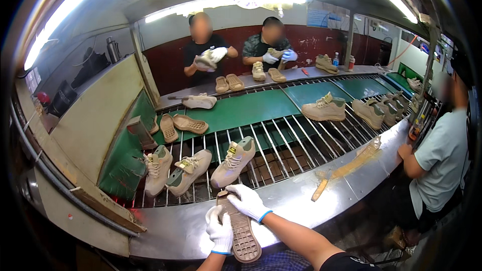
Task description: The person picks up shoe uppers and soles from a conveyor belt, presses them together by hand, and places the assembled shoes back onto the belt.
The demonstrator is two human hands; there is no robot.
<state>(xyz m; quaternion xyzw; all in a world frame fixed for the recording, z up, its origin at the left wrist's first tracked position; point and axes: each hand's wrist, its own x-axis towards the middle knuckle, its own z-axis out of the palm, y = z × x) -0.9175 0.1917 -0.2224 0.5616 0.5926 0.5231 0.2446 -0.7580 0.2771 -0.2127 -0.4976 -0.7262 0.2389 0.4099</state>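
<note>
A tan shoe sole (242, 233), with a grid of square hollows on the side facing up, slants over the near edge of the metal ledge. My left hand (219, 232), in a white glove with a blue cuff, grips the sole's left edge. At the sole's far end, my right hand (249, 202), gloved alike, closes on it from the right. Just beyond my hands stand a beige lace-up shoe (234, 162), a second shoe (189, 171) and a third shoe (158, 169) on the metal rods.
A roller conveyor (281, 148) with a green belt (256, 108) runs across. Loose soles (191, 124) and more shoes (324, 109) lie on it. A wooden-handled tool (320, 189) rests on the ledge (296, 211). Two gloved people work opposite; another person (442, 155) is at right.
</note>
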